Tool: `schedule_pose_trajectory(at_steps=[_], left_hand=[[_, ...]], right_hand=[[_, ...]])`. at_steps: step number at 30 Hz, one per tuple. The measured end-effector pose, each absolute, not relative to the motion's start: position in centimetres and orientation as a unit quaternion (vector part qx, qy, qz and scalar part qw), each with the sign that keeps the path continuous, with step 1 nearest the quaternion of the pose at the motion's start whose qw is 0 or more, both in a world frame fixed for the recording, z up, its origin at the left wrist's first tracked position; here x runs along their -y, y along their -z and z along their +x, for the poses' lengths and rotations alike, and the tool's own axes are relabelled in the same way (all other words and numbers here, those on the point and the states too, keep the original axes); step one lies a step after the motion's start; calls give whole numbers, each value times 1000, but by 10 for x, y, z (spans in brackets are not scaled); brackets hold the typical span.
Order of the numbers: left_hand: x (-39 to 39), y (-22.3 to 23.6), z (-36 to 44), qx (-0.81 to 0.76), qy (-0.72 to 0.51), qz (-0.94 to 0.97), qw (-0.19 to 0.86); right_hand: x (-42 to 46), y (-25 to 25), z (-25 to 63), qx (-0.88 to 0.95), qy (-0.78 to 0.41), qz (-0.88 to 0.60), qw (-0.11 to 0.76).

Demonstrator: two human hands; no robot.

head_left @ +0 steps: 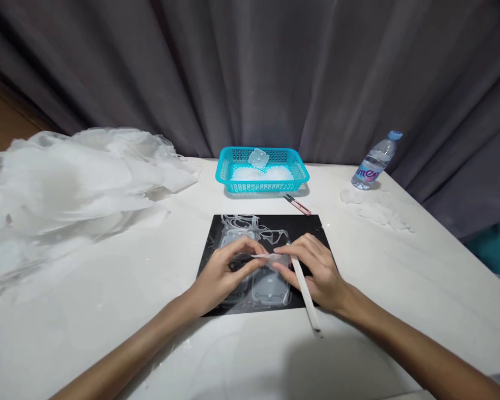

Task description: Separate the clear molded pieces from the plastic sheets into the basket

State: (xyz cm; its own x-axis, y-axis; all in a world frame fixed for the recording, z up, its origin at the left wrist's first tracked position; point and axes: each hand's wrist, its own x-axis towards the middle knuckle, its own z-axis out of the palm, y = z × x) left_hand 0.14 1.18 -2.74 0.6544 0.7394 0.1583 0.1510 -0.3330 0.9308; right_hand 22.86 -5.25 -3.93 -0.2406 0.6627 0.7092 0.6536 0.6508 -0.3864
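Observation:
My left hand (pixel 223 270) pinches one end of a thin, whitish translucent piece (pixel 270 257), seen nearly edge-on above the black mat (pixel 306 225). The fingers of my right hand (pixel 316 266) are closed on its other end. A slim white stick-like tool (pixel 306 294) also rests in my right hand, slanting down toward me; its exact kind is unclear. Beneath my hands, several clear rounded-square plastic pieces (pixel 270 288) lie on the mat. Loose translucent strips (pixel 241 222) curl at the mat's far edge.
A blue basket (pixel 261 188) holding whitish pieces stands behind the mat, with thread snips (pixel 298 204) before it. White translucent sheets (pixel 79 178) are heaped at left. A water bottle (pixel 375 162) and whitish scraps (pixel 375 211) are at right. A grey curtain (pixel 254 72) hangs behind.

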Motion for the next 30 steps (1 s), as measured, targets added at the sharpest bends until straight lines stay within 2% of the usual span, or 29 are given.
schedule_pose_trajectory(at_steps=[5, 9, 11, 14, 16, 19, 25, 30], left_hand=[[-12, 22, -3, -296, -318, 758, 487], [-15, 26, -5, -297, -324, 766, 469], [-16, 30, -5, -319, -319, 709, 542], [-15, 32, -1, -326, -271, 561, 711], [-13, 29, 3, -329, -247, 497, 764], [-10, 23, 6, -361, -247, 499, 748], [-10, 17, 3, -349, -291, 459, 763], [-9, 14, 6, -298, -293, 432, 799]], right_hand=[[45, 44, 239, 798, 6, -426, 426], [46, 49, 244, 803, 78, -389, 444], [48, 52, 245, 801, 113, -364, 461], [50, 57, 245, 801, 110, -338, 481], [49, 58, 245, 808, 70, -338, 478], [46, 57, 243, 798, -2, -371, 475], [38, 51, 242, 666, -181, -493, 529], [40, 47, 240, 637, -344, -475, 500]])
